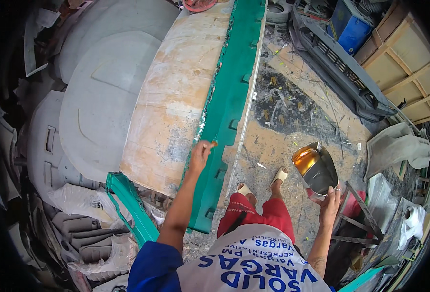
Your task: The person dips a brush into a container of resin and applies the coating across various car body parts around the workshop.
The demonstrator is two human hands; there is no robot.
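My left hand (202,155) is closed at the long green moulded strip (244,53), its fingertips pinching a small brownish piece that I cannot make out. The strip lies along the right side of a curved, pale, blotchy panel (171,87) and has raised blocks along its right side. My right hand (329,207) grips the lower rim of a cut-open metal container (322,173), with amber liquid showing inside it, held out to the right over the floor.
Grey curved panels (103,102), another green piece (122,199) and wrapped items (83,204) crowd the left. On the right are a black bumper (336,63), blue box (346,29), wooden frame (414,78), metal stand (370,219) and white roll (409,219). Debris lies on the floor (283,121).
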